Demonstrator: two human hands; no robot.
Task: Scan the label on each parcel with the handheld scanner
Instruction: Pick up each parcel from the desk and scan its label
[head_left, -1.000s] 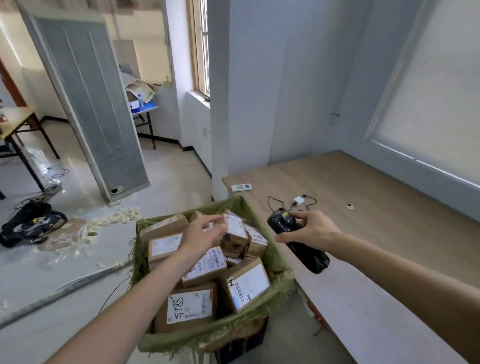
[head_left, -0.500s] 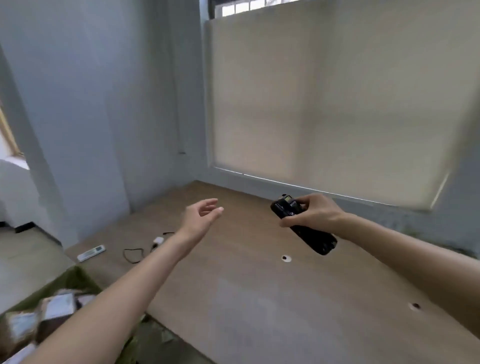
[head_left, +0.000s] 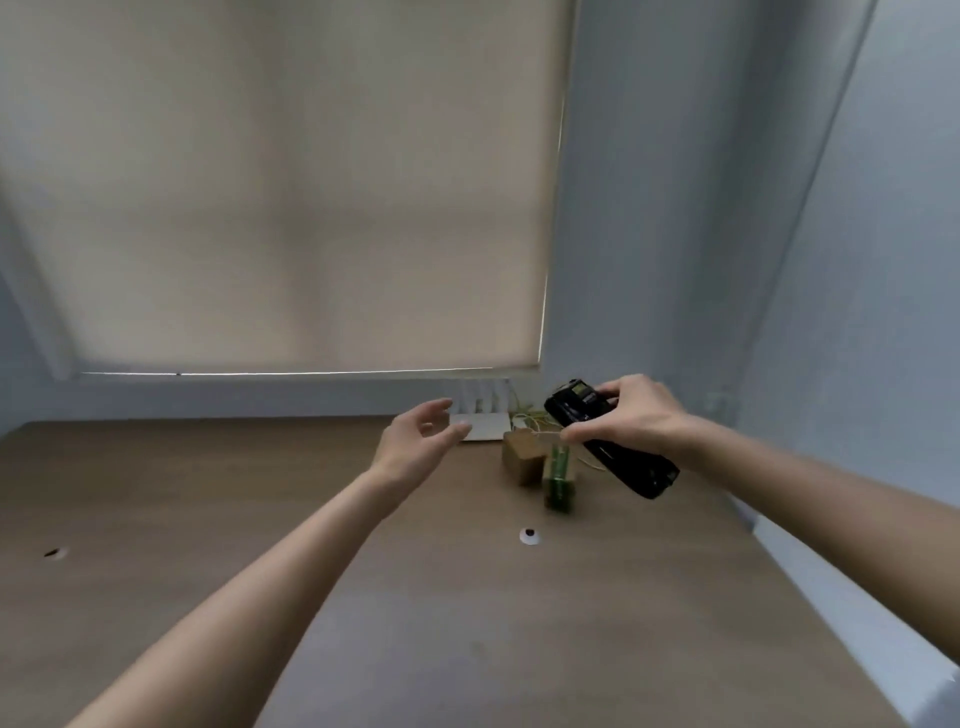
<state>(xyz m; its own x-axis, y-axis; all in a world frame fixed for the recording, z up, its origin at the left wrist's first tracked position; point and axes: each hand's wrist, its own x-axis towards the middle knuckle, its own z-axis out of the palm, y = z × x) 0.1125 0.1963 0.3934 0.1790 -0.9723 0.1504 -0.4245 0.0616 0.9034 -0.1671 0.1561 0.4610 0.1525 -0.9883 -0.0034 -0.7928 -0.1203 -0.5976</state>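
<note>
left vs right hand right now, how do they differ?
The left hand holds nothing, its fingers loosely spread; the right hand grips the black handheld scanner.
The left hand shows its palm side, turned toward the right; the right hand shows its back.
The left hand sits near mid-frame; the right hand is nearer the corner wall, above the small cardboard box.
Both hover above the wooden table at about the same height.

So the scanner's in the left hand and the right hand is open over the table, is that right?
Not quite: the sides are swapped. The head view shows the right hand gripping the scanner, while the left hand is open over the table.
</note>
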